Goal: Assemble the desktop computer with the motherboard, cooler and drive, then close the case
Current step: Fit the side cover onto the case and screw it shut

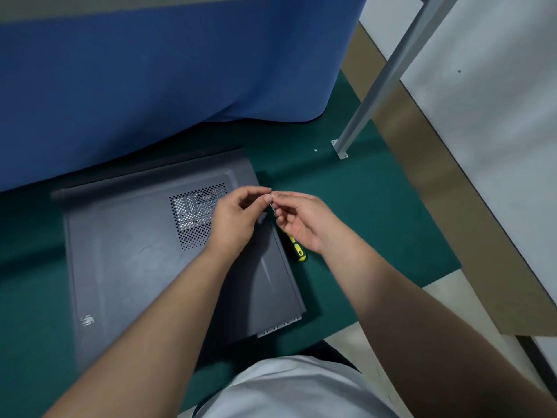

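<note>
The dark grey computer case (129, 267) lies on its side on the green mat (346, 224), its side panel on and its vent grille (193, 215) facing up. My hands meet above the case's far right corner. My right hand (304, 221) grips a screwdriver with a yellow and black handle (297, 250); its thin shaft (273, 208) shows between my fingers. The thumb and forefinger of my left hand (238, 218) pinch together at the tip of that shaft. Whatever they pinch is too small to make out.
A blue cloth (168, 73) hangs along the back of the mat. At the right, a grey metal post (373, 86) is bolted down by a foot bracket (340, 150), with a tiny loose screw (315, 150) beside it. The mat's edge runs close on the right.
</note>
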Motion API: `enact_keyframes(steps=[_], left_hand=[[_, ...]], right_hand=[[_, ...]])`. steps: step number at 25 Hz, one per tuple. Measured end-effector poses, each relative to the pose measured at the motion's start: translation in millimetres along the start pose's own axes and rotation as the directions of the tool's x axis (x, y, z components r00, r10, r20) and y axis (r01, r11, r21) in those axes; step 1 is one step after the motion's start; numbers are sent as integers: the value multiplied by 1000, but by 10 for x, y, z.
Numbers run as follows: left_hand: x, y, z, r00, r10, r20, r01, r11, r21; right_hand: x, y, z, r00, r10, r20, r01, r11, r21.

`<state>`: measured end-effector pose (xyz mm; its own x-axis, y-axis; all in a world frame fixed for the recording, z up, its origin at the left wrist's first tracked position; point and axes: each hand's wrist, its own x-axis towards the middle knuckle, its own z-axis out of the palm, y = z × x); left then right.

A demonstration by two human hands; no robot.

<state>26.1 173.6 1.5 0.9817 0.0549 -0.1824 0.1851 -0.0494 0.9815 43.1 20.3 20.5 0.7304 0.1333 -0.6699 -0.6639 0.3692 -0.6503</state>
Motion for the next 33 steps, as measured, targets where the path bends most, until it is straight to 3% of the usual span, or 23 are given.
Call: enact_keyframes(steps=[7,11,14,16,17,19,21,23,28,30,33], left_hand=[[-105,6,-109,999,2,53,-4,999,36],[-97,13,-44,998,40,-50,-35,995,98],[-1,-30,-42,996,-13,-86,21,996,83],[45,-64,-56,992,-85,-98,82,996,-40],[82,-87,-67,988,-118,-105,109,990,-86],[137,-127,-109,982,-164,-97,152,981,-119],[187,-166,-137,980,-189,-70,177,973,-151],[221,-200,-144,979,-195,-67,183,971,-155],[232,-302,-113,985,-140,-101,132,988,-79],[216,-313,-110,985,-126,-117,119,991,-68],[207,-294,-112,982,-154,-112,145,986,-83]], right_hand=[[-129,60,79,996,34,-78,-38,998,-52],[-107,44,101,995,65,-69,-68,997,-38],[-42,68,55,999,36,-40,-35,999,19],[70,148,-39,986,-48,-161,37,997,-71],[158,201,-113,960,-99,-263,43,976,-212],[328,351,-285,886,-209,-415,-72,821,-566],[462,499,-447,901,-187,-391,-240,534,-810],[564,634,-546,932,-98,-349,-301,324,-897],[651,854,-557,948,-142,-285,-269,123,-955],[657,810,-599,958,-124,-258,-236,172,-957],[525,631,-688,967,-127,-219,-151,403,-903]])
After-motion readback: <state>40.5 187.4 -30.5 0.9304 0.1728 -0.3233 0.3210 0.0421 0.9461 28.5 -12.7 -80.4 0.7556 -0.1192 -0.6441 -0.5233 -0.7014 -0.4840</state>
